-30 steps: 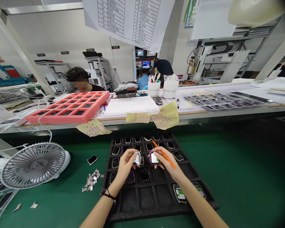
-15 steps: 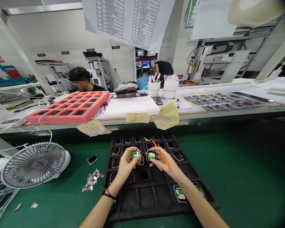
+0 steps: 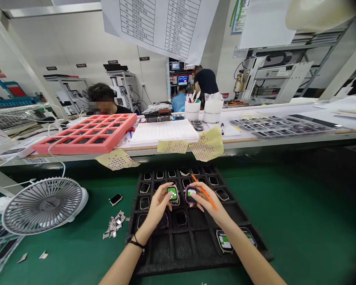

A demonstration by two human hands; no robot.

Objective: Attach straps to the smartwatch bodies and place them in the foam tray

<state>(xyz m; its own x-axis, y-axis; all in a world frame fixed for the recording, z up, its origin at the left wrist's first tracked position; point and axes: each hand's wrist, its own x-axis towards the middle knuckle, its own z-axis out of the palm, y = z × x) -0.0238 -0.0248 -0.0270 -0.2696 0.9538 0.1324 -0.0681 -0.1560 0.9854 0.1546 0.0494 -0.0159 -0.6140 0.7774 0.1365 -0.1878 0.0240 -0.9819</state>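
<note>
My left hand [image 3: 159, 202] grips a silver-rimmed smartwatch [image 3: 172, 193] by its edges, its lit screen green and white. Close beside it, my right hand [image 3: 204, 200] holds a purple-rimmed smartwatch [image 3: 191, 194] with a similar lit screen; a finger or thumb lies over the glass. An orange stick-like tool [image 3: 206, 193] is also tucked in my right hand, slanting across the fingers. Both hands hover over a black foam tray [image 3: 161, 247] whose compartments hold several dark-screened watches. Two lit watches lie in its near right part, one [image 3: 224, 241] plain to see, the other partly behind my right forearm.
A grey fan [image 3: 46, 206] stands on the green mat at left, near a loose watch [image 3: 116, 199] and a heap of small tabs [image 3: 115, 224]. The raised shelf bears a pink foam tray [image 3: 106, 148], papers [image 3: 163, 131] and clear trays [image 3: 269, 132]. People work beyond it.
Both watches have shifted slightly right in my hands. My left thumb has moved down off its watch's edge, and my right thumb or finger now covers more screen. A person at the back has straightened somewhat.
</note>
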